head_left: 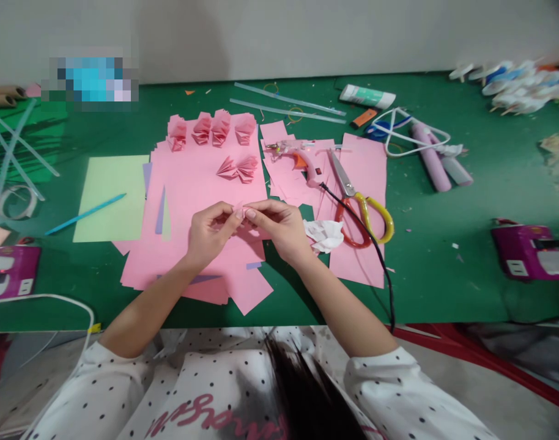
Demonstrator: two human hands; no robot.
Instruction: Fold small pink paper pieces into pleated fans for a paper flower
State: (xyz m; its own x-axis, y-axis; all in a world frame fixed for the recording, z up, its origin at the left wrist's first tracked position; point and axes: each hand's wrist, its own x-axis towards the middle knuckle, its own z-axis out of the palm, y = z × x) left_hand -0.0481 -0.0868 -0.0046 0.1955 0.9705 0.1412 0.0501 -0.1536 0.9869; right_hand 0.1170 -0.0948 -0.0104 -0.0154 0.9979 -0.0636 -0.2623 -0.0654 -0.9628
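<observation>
Left hand (213, 229) and right hand (282, 227) both pinch a small pink paper (241, 209), mostly hidden in their grip, over the paper stack (199, 177); probably best: light, even pressure, edges aligned before creasing.

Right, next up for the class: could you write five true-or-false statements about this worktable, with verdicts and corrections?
1. The left hand and right hand both pinch a small piece of pink paper. True.
2. Both handle loops of the scissors are blue. False: one is red and the other yellow.
3. The blue pen lies partly on the pale green sheet. True.
4. In this view, the glue gun lies left of the row of pleated pink pieces. False: it lies to their right.
5. The green table has a white cord near the pink-handled tool. True.
</observation>
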